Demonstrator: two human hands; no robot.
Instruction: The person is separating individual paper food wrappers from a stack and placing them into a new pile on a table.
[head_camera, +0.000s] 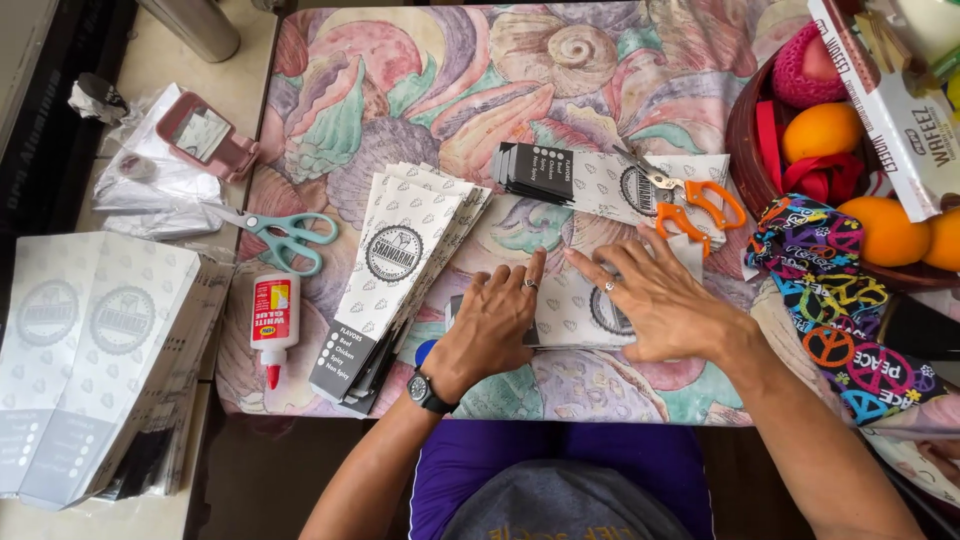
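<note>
My left hand (490, 318), with a black wristwatch and a ring, lies flat with fingers together on a white patterned paper sleeve (570, 305) in the middle of the table. My right hand (655, 300), also ringed, presses flat on the same sleeve from the right, fingers pointing left. Neither hand grips anything. Just left of my left hand lies a fanned stack of similar paper sleeves (400, 265) with dark ends. Behind my hands lies another pile of sleeves (600, 180) with orange-handled scissors (690, 200) on top.
Teal-handled scissors (285, 238) and a white glue bottle (273, 322) lie at the left on the shell-patterned cloth (430, 80). A large stack of flat sleeves (90, 360) sits far left. A fruit bowl (745, 140), a white box (890, 100) and colourful fabric (835, 300) crowd the right.
</note>
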